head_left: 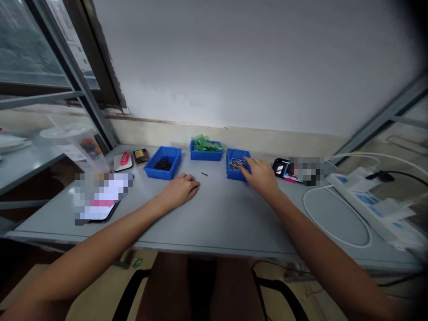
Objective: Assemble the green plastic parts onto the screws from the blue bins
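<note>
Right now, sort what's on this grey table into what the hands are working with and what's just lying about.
In use:
right hand reaching into blue plastic tray of silvery metal parts
left hand resting on the grey table
small dark screw
blue tray of black parts

Lying about:
blue tray of green pieces
white power strip
white cable

The right hand (260,177) covers the near corner of the blue bin (236,163), so whether its fingertips grip any of the small metal parts (236,164) cannot be told. Two patches on the tabletop (217,214) are blurred out. The power strip (371,203) fades into the dark right edge.
</note>
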Motion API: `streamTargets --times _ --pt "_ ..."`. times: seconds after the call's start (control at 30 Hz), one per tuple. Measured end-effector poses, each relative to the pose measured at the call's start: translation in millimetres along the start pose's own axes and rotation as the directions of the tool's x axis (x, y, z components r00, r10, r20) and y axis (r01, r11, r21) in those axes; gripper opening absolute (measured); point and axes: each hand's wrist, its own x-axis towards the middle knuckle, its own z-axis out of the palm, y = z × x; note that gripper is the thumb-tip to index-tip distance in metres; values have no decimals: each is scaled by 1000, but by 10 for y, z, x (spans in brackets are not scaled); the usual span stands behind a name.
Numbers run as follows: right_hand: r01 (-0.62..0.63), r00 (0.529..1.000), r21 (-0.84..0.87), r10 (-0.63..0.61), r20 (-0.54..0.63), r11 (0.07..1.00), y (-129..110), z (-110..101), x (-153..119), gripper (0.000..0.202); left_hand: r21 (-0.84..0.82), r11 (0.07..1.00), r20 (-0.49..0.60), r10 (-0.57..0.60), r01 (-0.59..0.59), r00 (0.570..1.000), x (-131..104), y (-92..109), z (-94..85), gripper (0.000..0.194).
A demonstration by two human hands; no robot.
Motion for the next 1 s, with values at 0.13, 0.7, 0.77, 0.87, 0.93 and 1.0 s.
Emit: streamTargets --times 0.13,0.7,0.77,0.87,0.93,1.0 --pt "171 984 194 -157 -84 966 -325 -53 -103 28 -25 1000 40 1 0 999 6 9 -43 25" --pt "-79 888 188 -17 459 979 120 107 412 25 -75 997 111 5 3 994 6 20 -133 22" --pt "-84 839 96 18 544 992 67 120 476 25 -86 996 111 28 -18 993 7 -5 -92 22" --pt "-74 809 -53 91 581 996 -15 147 492 24 -91 995 87 39 -31 995 12 -34 -32 23" --pt "-71 808 -131 134 574 989 -40 166 481 24 -88 996 73 37 -31 997 10 -43 -12 23" --pt "-51 795 -202 162 585 978 -39 161 491 25 -91 995 65 41 -35 997 0 -48 -14 23"
